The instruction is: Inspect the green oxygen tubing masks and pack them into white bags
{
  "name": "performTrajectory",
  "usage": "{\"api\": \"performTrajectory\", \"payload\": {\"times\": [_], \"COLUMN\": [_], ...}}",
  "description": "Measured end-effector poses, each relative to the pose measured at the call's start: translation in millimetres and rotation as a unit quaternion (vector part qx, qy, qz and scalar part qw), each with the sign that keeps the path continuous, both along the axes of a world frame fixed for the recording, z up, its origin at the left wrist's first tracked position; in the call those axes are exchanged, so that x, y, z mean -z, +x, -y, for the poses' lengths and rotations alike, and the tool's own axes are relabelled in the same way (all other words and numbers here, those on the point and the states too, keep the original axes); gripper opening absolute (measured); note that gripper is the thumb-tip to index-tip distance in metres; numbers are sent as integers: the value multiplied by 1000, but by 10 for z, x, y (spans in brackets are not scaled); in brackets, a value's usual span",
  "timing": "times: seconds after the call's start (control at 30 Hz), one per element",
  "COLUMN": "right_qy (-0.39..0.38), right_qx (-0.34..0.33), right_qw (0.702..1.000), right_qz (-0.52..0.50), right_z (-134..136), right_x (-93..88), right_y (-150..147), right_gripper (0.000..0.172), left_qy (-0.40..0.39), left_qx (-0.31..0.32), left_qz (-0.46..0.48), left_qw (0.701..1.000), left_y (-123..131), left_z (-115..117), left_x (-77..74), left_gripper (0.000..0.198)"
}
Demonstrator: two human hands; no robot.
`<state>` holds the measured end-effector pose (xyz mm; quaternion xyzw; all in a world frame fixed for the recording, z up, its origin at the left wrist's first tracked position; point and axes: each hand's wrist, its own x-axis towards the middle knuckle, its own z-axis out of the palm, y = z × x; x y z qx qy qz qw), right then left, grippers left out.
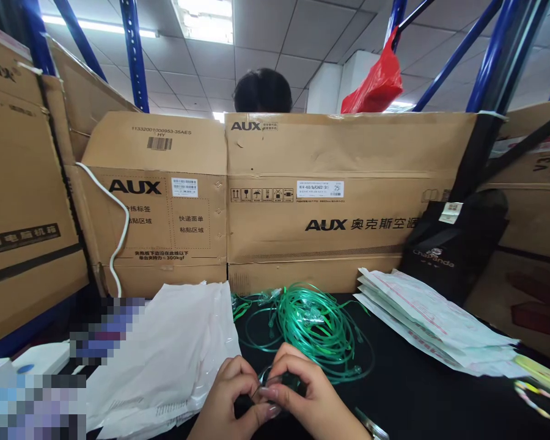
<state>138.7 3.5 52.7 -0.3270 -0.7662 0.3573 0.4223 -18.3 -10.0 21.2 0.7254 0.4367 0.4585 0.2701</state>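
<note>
My left hand (pixel 238 394) and my right hand (pixel 309 394) meet low in the middle of the view, fingertips pinched together. Between them shows a small thin loop (pixel 264 374), like a bit of thin tubing or wire; the fingers hide most of it, so its kind is unclear. Just beyond my right hand lies a tangled coil of translucent green tubing (pixel 314 327) with clear end pieces. A stack of white plastic mailing bags (pixel 165 354) lies beside my left hand. Close to my right wrist is a shiny metal item (pixel 371 426), partly cut off by the frame.
Cardboard boxes (pixel 275 238) wall off the back of the black tabletop (pixel 403 397). Folded white paper-like bags (pixel 440 330), a yellow item (pixel 543 376) and a beaded loop (pixel 538 403) lie right. A black bag (pixel 453 244) hangs behind; a white cable (pixel 123 232) hangs left.
</note>
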Motion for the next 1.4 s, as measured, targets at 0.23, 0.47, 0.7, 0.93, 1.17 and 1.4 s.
{"api": "performTrajectory", "payload": {"times": [0.23,0.47,0.7,0.93,1.17,1.4], "right_qy": [-10,18,11,40,-104,-208], "right_qx": [26,61,8,-37,-85,-70], "right_qw": [1000,998,999,990,991,971], "right_qz": [11,-6,48,133,-13,-91], "right_z": [-50,-79,-69,-39,-80,-87], "right_x": [80,129,45,-79,25,78], "right_y": [-7,6,34,53,31,6], "right_gripper": [18,17,17,22,31,33], "left_qy": [9,0,47,56,19,-39], "left_qx": [-13,32,44,23,40,35], "left_qz": [-24,-44,-60,-62,10,59], "left_qw": [1000,999,996,996,999,997], "left_y": [25,-3,-50,-9,67,28], "left_z": [2,9,-22,-9,-14,36], "left_x": [-3,-87,-68,29,51,-94], "left_gripper": [16,19,11,15,34,21]}}
